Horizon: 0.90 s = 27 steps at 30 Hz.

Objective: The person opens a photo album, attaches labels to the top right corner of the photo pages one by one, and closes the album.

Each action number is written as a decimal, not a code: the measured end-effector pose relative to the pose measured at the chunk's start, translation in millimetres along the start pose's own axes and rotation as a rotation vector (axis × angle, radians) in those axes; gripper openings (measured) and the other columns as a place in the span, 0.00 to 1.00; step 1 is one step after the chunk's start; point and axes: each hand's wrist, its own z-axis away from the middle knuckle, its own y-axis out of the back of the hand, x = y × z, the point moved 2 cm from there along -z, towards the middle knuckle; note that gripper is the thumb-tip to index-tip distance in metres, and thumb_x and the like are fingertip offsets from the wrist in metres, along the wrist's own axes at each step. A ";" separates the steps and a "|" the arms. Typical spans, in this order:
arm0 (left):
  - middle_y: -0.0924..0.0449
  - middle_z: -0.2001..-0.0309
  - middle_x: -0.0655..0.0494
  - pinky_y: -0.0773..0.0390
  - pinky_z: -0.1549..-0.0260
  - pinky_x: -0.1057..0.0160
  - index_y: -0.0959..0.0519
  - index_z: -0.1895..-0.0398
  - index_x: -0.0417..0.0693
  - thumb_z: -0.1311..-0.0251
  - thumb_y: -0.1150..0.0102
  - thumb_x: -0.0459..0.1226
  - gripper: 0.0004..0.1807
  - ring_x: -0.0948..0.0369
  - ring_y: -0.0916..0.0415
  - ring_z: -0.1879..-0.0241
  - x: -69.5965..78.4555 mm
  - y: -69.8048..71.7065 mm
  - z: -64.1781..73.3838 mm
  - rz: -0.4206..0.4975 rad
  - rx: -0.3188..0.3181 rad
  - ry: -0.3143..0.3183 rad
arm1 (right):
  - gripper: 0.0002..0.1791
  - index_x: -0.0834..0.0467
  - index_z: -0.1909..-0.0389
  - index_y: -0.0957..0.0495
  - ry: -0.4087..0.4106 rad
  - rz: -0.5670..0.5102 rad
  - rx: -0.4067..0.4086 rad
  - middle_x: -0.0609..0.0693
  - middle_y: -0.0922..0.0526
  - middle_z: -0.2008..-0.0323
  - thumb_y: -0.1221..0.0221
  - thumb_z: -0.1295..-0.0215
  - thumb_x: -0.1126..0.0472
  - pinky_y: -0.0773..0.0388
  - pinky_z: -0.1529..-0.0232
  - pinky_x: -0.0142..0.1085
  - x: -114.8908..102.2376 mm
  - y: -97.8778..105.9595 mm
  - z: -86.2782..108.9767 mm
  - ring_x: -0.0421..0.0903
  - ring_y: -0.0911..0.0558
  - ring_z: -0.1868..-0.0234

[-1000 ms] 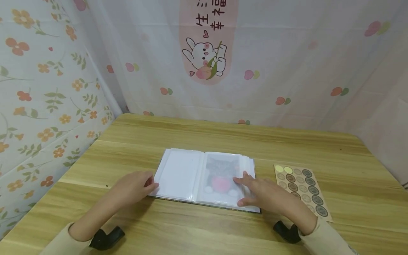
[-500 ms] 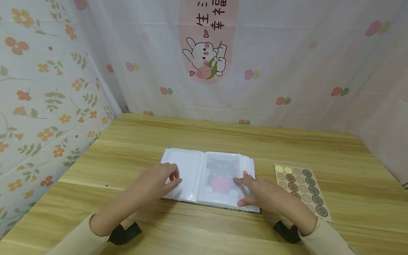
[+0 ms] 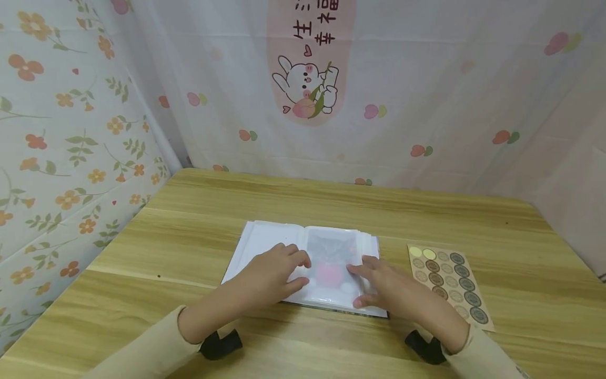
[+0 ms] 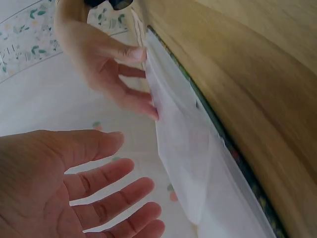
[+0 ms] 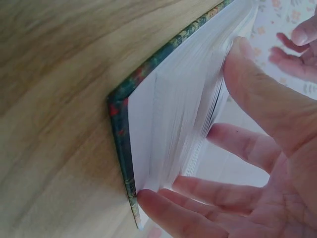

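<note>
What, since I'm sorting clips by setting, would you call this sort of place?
Probably a curtained-off indoor corner set up for tabletop work: a rabbit-print curtain hangs behind a wood-grain table, which bears an open album and a brown sheet of round designs.

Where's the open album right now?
Head view: the open album lies on the table, below image centre; left hand over it, right hand on its right-side pages, tan sheet further right.
</note>
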 end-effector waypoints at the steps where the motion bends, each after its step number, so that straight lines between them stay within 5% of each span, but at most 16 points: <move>1: 0.24 0.58 0.59 0.26 0.71 0.67 0.24 0.56 0.52 0.41 0.41 0.44 0.12 0.61 0.31 0.61 2.3 -2.3 -1.7 -0.003 -0.013 -0.010 | 0.37 0.59 0.41 0.28 0.004 0.002 0.005 0.69 0.30 0.43 0.36 0.52 0.44 0.28 0.49 0.55 0.1 -0.3 -0.2 0.64 0.27 0.45; 12: 0.28 0.49 0.59 0.25 0.71 0.68 0.25 0.47 0.57 0.45 0.39 0.44 0.20 0.59 0.32 0.53 25.5 -30.5 -15.9 -0.133 -0.147 -0.096 | 0.34 0.58 0.44 0.27 0.018 -0.023 -0.002 0.59 0.27 0.52 0.34 0.52 0.45 0.22 0.59 0.42 2.2 -0.1 -3.2 0.48 0.24 0.58; 17: 0.29 0.52 0.57 0.26 0.75 0.70 0.25 0.49 0.58 0.45 0.39 0.44 0.18 0.59 0.33 0.59 30.7 -35.6 -16.3 -0.224 -0.119 -0.143 | 0.34 0.59 0.45 0.26 0.003 -0.076 -0.039 0.62 0.28 0.49 0.32 0.52 0.49 0.23 0.55 0.46 4.5 2.8 -4.0 0.51 0.24 0.55; 27: 0.27 0.57 0.58 0.30 0.75 0.73 0.23 0.54 0.57 0.44 0.39 0.42 0.14 0.60 0.34 0.63 34.8 -35.7 -15.0 -0.234 -0.088 -0.160 | 0.34 0.59 0.45 0.26 0.005 -0.094 -0.036 0.57 0.26 0.52 0.32 0.53 0.48 0.23 0.55 0.44 4.3 2.3 -3.0 0.47 0.24 0.57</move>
